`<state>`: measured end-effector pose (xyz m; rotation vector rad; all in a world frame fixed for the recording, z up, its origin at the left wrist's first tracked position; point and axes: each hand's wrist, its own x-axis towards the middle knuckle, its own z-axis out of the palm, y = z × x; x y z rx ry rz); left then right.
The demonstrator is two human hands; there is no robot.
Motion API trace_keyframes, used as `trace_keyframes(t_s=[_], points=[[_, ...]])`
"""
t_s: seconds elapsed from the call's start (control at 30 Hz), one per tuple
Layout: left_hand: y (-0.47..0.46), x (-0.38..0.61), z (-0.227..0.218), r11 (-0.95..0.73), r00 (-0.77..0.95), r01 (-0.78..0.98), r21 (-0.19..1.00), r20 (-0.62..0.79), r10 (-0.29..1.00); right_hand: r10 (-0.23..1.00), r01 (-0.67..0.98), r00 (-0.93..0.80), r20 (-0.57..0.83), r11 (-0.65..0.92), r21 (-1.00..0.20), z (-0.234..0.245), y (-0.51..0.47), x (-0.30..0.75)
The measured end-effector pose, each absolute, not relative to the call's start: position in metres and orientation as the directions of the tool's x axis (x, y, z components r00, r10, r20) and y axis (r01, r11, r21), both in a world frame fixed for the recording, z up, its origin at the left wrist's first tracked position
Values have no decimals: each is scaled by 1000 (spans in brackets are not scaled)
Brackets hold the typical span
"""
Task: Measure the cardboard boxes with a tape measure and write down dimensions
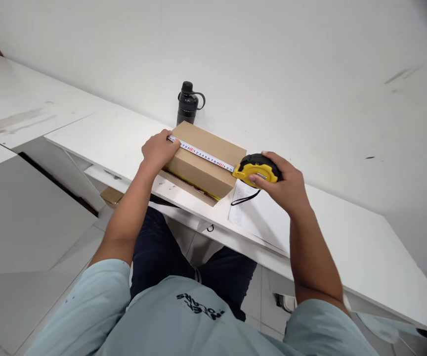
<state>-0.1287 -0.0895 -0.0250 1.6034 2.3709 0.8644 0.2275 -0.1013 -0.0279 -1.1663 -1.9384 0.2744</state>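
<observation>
A brown cardboard box [202,170] stands on the white table, with a white tape blade [206,156] drawn across its top along the length. My left hand [161,150] is closed at the box's left end, its thumb pressing the end of the blade onto the edge. In my right hand [282,180] is the yellow and black tape measure [256,169], held at the box's right end with the blade running out of it. A black wrist strap [246,199] hangs from the case. The blade's very tip is hidden by my left fingers.
Behind the box a black bottle [187,105] with a carry loop stands near the white wall. A sheet of paper [261,212] lies on the white table [332,232] right of the box. Below the tabletop, a small cardboard piece [111,196] shows at the left.
</observation>
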Motion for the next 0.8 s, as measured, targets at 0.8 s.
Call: trace_keyframes(t_s=[0.8], points=[[-124,-125,-7,317,-419,805,501,103,902,774,644,-153,614,550,-532,-41,-132,246]])
